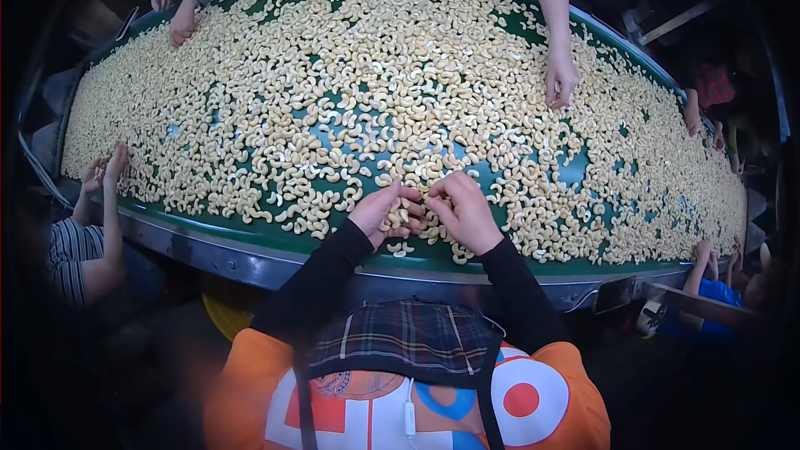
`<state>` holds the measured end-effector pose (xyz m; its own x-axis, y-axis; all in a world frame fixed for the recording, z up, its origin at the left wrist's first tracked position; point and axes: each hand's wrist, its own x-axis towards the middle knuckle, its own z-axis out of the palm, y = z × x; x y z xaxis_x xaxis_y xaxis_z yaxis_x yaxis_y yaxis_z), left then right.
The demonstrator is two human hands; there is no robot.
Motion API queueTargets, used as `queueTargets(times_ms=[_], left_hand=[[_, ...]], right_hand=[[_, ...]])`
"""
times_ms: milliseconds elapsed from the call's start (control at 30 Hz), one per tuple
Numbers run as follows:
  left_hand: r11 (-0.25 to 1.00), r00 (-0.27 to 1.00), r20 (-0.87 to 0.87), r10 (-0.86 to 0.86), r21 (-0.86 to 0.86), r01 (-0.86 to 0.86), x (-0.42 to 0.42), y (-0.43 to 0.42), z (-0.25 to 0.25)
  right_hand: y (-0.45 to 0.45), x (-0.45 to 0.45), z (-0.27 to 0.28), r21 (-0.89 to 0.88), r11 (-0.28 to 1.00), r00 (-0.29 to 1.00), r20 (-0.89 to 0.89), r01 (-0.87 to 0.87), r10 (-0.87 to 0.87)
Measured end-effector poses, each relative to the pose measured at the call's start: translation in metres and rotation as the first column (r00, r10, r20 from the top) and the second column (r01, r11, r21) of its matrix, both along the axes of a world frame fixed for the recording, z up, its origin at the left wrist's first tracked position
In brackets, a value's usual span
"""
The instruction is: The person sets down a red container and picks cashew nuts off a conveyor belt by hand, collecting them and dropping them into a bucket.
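Note:
My left hand point(375, 210) is half curled, palm up, around a few pale cashews point(398, 217) at the near side of the green belt point(573, 170). Close by on the right, my right hand point(471, 218) has its thumb and forefinger pinched together beside the left fingertips. Whatever sits in that pinch is too small to make out. Loose cashews point(417, 75) cover most of the belt around both hands, and a couple of nuts point(401, 249) lie just below the left hand.
A metal rim point(233, 265) borders the belt in front of me. Across it, other people's hands point(562, 75) reach over the nuts, and more hands point(104, 171) are at the left and right sides. A yellow container point(223, 308) stands below the near edge.

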<state>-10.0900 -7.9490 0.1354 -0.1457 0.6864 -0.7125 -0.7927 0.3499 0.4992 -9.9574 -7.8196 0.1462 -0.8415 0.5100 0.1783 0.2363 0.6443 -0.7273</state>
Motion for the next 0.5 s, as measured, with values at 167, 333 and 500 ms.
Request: queueTargets(times_ms=[167,333,500], left_hand=[[0.987,0.989,0.146,-0.016,0.159,-0.008,-0.005,-0.004,-0.021],[0.983,0.995,0.039,-0.094,0.159,0.087,-0.043,-0.025,-0.027],[0.989,0.998,-0.018,-0.054,0.140,0.056,-0.065,-0.047,-0.026]], right_hand=[[-0.034,-0.013,0.098,-0.208,0.787,0.800,-0.321,-0.582,0.507],[-0.062,-0.013,0.212,0.152,0.194,0.009,-0.765,-0.969,0.644],[-0.072,-0.026,0.219,0.320,0.256,-0.070,-0.736,-0.912,0.673]])
